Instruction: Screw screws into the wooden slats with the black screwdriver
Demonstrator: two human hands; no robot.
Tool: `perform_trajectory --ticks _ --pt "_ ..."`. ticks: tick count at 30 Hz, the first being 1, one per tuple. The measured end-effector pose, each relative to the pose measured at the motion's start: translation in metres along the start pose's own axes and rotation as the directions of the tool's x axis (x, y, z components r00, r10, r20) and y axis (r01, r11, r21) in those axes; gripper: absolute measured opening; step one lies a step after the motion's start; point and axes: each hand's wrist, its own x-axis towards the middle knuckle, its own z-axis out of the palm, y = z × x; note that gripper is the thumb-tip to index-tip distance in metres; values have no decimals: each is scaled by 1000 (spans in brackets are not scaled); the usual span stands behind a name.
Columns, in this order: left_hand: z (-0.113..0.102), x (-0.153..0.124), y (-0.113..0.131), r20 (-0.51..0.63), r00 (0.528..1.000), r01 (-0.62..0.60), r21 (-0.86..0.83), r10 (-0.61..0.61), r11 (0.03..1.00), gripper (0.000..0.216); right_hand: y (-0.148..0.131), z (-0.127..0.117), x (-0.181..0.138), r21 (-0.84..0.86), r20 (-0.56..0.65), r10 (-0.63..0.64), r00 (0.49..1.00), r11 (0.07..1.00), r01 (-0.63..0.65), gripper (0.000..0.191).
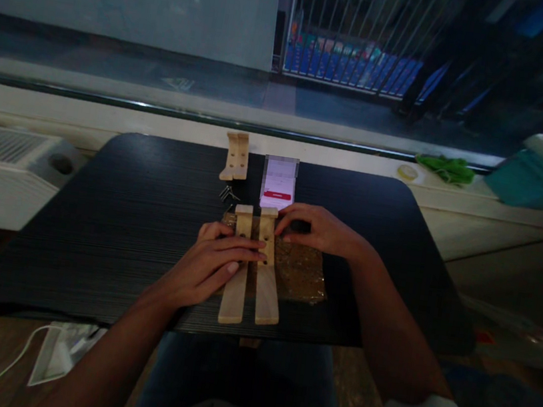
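Two pale wooden pieces, a left one (233,292) and a right one (267,294), lie side by side with a narrow gap. Both have a lipped far end, and dark holes show in their upper parts. They rest across a brown slab in clear wrap (300,268). My left hand (205,261) lies over them, its fingers stretched across the left piece onto the right one. Bent fingers of my right hand (316,228) touch the right piece's edge near its far end; the fingertips are partly hidden.
On the black table (121,229), two shorter wooden pieces (236,157) lie at the back, with several metal screws (227,193) nearer me. A lit phone (278,188) lies beyond my hands. The windowsill holds a green cloth (445,169) and a teal container (533,173); a radiator (9,160) stands left.
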Motion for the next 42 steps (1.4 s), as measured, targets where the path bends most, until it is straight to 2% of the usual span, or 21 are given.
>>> perform_trajectory --ticks 16,29,34,39,42 --pt "-1 1 1 25 999 34 -6 -33 999 39 -6 -2 -1 5 4 33 999 999 -33 13" --pt "-1 1 1 42 997 66 -4 -65 998 40 -12 -4 0 -123 -13 151 988 981 -152 4" --pt "-1 1 0 31 998 54 -3 -53 999 39 -13 -4 0 -137 -24 155 988 978 -157 4" --pt "0 0 -2 27 999 31 4 -31 1000 39 -10 -7 -4 -143 -16 110 994 983 -111 5" --pt "-1 0 -2 25 999 22 4 -22 1000 38 -8 -11 -8 -118 6 115 993 986 -114 11"
